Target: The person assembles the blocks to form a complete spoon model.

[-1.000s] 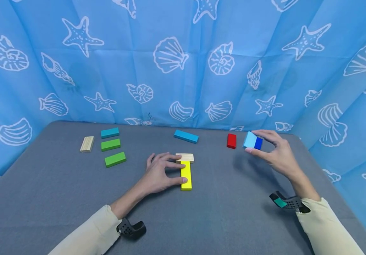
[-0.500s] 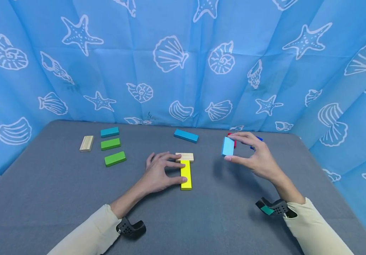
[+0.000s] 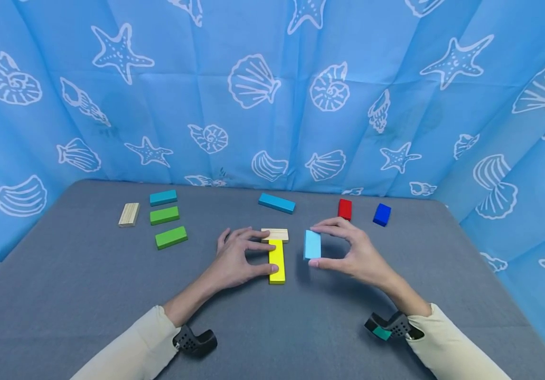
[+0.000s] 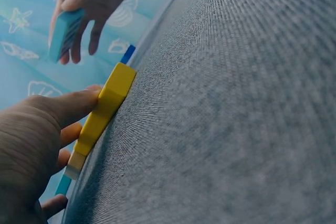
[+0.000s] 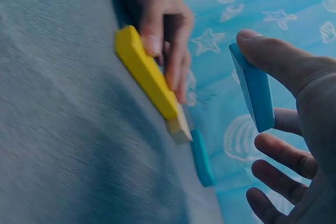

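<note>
My left hand (image 3: 241,258) rests at a yellow block (image 3: 276,272), thumb and index fingertips touching its top. Another fingertip lies on a plain wooden block (image 3: 279,235) set crosswise at the far end of the yellow one. Together the two blocks form a T shape, both flat on the cloth. To the right, my right hand (image 3: 355,250) pinches a light blue block (image 3: 312,245) by its ends between thumb and fingers. In the right wrist view this light blue block (image 5: 254,90) is held above the cloth, tilted, with the other fingers loosely spread.
A blue block (image 3: 277,202), a red block (image 3: 345,209) and a dark blue block (image 3: 382,215) lie toward the back. At left are a wooden block (image 3: 129,215), a teal block (image 3: 163,198) and two green blocks (image 3: 171,238). A shell-print curtain (image 3: 272,121) hangs behind the grey-covered table (image 3: 111,295).
My right hand has carried the light blue block from beside the dark blue one leftward and nearer, close to the yellow block. My left hand has stayed in place.
</note>
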### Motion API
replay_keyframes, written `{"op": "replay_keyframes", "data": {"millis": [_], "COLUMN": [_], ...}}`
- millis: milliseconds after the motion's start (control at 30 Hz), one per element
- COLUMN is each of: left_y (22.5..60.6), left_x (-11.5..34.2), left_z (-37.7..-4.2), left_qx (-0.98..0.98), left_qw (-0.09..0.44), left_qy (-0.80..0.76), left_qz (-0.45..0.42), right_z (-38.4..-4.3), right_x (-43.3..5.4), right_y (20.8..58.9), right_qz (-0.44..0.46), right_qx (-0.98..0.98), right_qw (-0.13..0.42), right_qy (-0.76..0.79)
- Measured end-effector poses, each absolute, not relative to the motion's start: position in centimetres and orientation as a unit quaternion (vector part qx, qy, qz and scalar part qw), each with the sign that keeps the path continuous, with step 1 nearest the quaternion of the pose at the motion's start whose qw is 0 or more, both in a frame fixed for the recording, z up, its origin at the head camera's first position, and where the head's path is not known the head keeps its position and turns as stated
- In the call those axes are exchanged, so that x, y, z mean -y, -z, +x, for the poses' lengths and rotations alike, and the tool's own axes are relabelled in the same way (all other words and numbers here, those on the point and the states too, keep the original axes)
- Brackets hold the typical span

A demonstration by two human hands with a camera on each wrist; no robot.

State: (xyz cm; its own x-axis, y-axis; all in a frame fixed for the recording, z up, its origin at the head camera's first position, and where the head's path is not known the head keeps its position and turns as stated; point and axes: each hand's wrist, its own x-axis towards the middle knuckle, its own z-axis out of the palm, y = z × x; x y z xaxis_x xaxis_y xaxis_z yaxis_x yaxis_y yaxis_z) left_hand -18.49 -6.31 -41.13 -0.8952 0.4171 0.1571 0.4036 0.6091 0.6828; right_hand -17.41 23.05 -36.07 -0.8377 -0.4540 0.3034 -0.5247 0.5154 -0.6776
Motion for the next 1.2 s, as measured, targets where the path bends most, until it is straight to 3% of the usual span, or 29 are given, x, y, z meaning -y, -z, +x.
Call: {"op": "replay_keyframes", "data": {"millis": [767,1200], "left_y": [41.1,41.1], "left_x": [6.1,6.1], "left_z": [-18.5,-18.5], "left_qx": [-0.901,-0.905], "left_qw": [-0.003,-0.004], "left_qy": [-0.367,-0.359], "left_qz": [0.231,0.227], "right_z": [-15.1,-14.6], "right_x": [-19.3,-18.8], "right_y": [39.7,40.4], "right_qz": [0.332,0.353], "right_qx": [0.842,0.832], "right_qw": [-0.071,-0.083], "right_qy": [-0.419,-0.419]}}
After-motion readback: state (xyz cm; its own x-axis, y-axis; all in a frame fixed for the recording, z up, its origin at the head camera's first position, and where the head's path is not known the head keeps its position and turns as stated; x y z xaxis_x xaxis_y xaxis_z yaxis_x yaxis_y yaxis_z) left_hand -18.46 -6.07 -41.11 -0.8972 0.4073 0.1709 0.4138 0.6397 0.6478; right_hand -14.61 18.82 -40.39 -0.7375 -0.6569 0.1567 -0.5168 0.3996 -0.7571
